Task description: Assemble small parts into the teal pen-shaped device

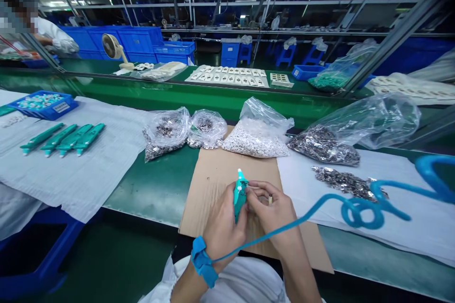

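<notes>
I'm watching a green assembly bench (152,184) where a cardboard sheet (213,189) is lying near the edge, below plastic bags of metal parts (167,132). The left hand (223,229), wearing a blue wrist strap (202,261), is closing around a teal plastic part (241,194), holding it nearly upright above the cardboard. The right hand (272,213) is curling in beside it, its fingertips (258,185) nearly pinched together at the part's top, though I can't tell whether they're gripping anything.
</notes>
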{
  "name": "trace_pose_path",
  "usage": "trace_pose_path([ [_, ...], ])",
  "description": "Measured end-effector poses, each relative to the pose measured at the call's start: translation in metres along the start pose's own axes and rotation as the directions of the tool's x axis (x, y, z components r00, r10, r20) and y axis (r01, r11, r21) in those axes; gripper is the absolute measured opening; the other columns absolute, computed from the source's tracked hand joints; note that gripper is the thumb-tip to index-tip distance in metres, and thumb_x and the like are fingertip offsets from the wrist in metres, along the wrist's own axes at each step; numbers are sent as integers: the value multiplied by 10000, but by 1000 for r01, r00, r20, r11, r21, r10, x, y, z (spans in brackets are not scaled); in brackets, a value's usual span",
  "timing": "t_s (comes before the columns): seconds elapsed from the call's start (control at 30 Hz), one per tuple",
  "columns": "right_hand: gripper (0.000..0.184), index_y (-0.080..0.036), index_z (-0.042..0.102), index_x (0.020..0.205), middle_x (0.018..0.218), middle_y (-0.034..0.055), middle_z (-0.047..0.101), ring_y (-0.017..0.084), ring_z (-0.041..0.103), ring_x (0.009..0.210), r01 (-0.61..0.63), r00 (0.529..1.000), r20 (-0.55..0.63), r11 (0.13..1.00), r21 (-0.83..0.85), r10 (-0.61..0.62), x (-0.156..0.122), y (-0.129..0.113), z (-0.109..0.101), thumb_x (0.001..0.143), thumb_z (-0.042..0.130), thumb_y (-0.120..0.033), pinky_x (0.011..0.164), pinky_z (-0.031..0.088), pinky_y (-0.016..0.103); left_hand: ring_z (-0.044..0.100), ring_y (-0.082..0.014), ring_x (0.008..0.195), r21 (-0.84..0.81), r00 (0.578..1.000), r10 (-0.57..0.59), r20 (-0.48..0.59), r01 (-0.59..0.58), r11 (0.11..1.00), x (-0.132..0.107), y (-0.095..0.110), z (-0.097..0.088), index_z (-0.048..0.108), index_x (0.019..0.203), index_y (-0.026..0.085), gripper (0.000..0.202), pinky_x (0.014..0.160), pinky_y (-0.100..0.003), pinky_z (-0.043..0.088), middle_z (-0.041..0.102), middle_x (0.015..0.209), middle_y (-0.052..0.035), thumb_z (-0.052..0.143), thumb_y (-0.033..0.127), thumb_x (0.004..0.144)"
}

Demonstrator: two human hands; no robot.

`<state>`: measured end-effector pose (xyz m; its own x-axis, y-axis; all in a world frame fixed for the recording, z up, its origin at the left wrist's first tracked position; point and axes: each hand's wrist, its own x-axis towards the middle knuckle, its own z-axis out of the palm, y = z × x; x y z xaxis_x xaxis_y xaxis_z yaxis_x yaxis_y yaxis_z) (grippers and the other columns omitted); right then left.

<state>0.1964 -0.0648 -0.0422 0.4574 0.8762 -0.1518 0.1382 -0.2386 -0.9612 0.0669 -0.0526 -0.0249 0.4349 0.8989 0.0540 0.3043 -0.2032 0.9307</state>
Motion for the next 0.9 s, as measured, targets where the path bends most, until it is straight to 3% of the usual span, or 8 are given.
trace_pose_path([
  [0.3, 310, -162, 706, 758, 719, 54, 697, 182, 630, 595, -31, 997, 75, 992, 119, 22, -2, -8, -2, 743, 705, -472, 559, 514, 276, 619, -246, 1164, 53, 997, 58, -42, -55, 997, -5, -5, 5, 444, 1389, 223, 404, 936, -338, 533, 626, 1291, -97, 427, 220, 986],
  [0.4, 264, -180, 657, 706, 630, 17, 635, 166, 580, 545, -38, 999, 37, 994, 106, 34, -2, -10, -1, 725, 698, -440, 510, 462, 258, 595, -265, 1210, 82, 996, 67, -60, -62, 995, -7, -5, 10, 407, 1442, 217, 461, 992, -374, 514, 603, 1339, -111, 414, 216, 981],
  [0.57, 227, -201, 586, 615, 621, 8, 589, 153, 525, 560, 78, 994, -72, 997, 22, -76, -6, -15, 4, 692, 670, -398, 501, 416, 239, 578, -275, 1247, 86, 998, -2, -66, 8, 996, -10, 4, 14, 417, 1437, 221, 445, 1024, -387, 498, 588, 1369, -115, 395, 244, 993],
  [0.9, 206, -214, 636, 638, 600, 8, 609, 153, 502, 496, 44, 990, -137, 999, 17, -42, -13, -16, 8, 732, 642, -397, 451, 388, 257, 592, -275, 1234, 175, 995, 30, -94, -14, 984, -11, 5, 16, 395, 1447, 221, 434, 970, -362, 518, 568, 1395, -114, 385, 260, 1015],
])
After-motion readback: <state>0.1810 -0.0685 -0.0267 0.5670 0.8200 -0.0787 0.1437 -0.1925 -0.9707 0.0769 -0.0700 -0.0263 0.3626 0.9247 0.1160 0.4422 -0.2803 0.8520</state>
